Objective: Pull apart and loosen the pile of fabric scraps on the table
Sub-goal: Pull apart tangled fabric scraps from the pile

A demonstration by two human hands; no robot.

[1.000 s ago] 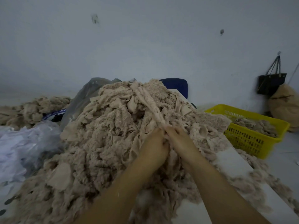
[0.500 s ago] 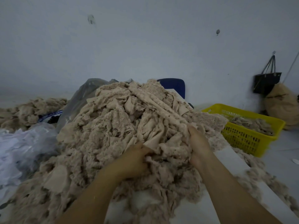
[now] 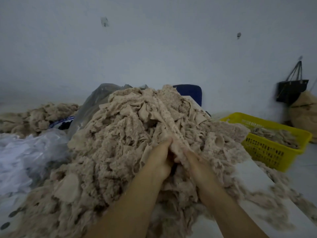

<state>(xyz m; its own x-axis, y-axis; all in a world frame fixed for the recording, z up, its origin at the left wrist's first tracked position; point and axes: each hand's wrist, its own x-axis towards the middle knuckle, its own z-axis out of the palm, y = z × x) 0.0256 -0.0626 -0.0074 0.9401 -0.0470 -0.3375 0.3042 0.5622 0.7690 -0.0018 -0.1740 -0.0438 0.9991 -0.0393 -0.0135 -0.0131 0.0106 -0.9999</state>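
the pile of fabric scraps [image 3: 120, 152] is heaped on the table [image 3: 248, 176]. the left hand [image 3: 158, 162] and right hand [image 3: 194, 164] meet at its middle, fingers [image 3: 165, 146] clamped on one long strip [image 3: 169, 121]. mid-loosening, i'd judge; next, draw the hands apart to free it.

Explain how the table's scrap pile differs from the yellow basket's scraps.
The table pile is heaped tall, spilling loose; the basket scraps lie low inside the yellow basket. The left hand and right hand grip the table pile; the basket scraps lie untouched. Both are beige fabric.
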